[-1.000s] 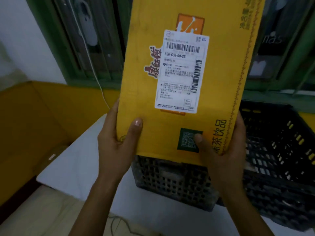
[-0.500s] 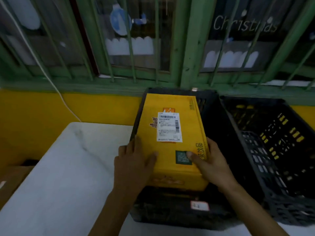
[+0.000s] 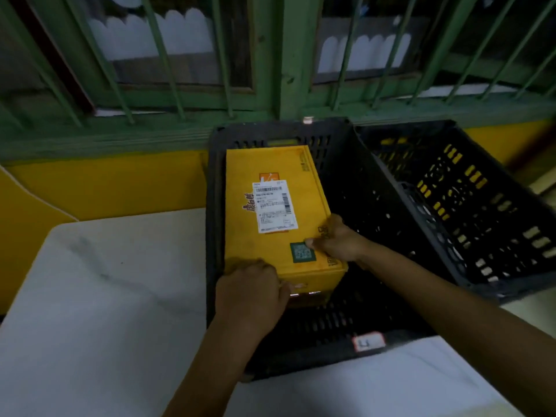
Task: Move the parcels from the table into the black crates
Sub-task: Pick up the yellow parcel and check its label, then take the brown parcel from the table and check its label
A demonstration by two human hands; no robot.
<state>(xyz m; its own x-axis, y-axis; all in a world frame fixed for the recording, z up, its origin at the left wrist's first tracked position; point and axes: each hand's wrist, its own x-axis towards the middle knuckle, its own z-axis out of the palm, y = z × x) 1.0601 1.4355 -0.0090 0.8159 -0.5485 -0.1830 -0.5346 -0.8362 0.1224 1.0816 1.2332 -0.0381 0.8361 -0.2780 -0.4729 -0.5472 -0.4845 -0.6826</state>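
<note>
Gripped the near-left corner of the yellow cardboard parcel (image 3: 307, 200) with the left hand (image 3: 252, 293), curled over it; clasped its right edge with the right hand (image 3: 337, 240), thumb beside a green QR square (image 3: 302, 252). Held it flat inside the black plastic crate (image 3: 215, 206), along the crate's left wall. Could not read the white barcode shipping label (image 3: 275, 206).

A long yellow carton parcel (image 3: 279, 164), bearing a white shipping label and a green code square on top, lies lengthwise inside the nearer black lattice crate (image 3: 316, 329), close against its left wall. The left hand (image 3: 249, 293) grips its near end, and the right hand (image 3: 337, 242) its right edge. A second black crate (image 3: 469, 212) stands just beside, skewed.
</note>
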